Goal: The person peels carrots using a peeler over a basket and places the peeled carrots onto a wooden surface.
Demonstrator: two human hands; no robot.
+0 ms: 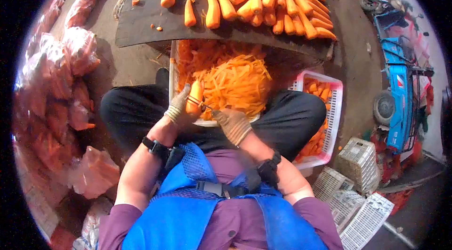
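Two gloved grips, the left grip [180, 105] and the right grip [234, 126], hold one carrot [194, 97] and one slim tool [205, 106]. One dark counter [146, 24] carries more than twenty loose carrots [309, 27], overlapped beyond an exact count. Around them are one basket [173, 73] of peelings [242, 85], one pink-rimmed crate [334, 122], about four pale crates [359, 164], one blue vehicle [399, 90] and several clear bags [96, 171], too jumbled to number.

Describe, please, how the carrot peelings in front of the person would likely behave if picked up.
The peelings would probably bend and tangle, being thin strips lying across one another. A handful is likely light, since they look loosely heaped. Some may slide off, as they pile up roundly.
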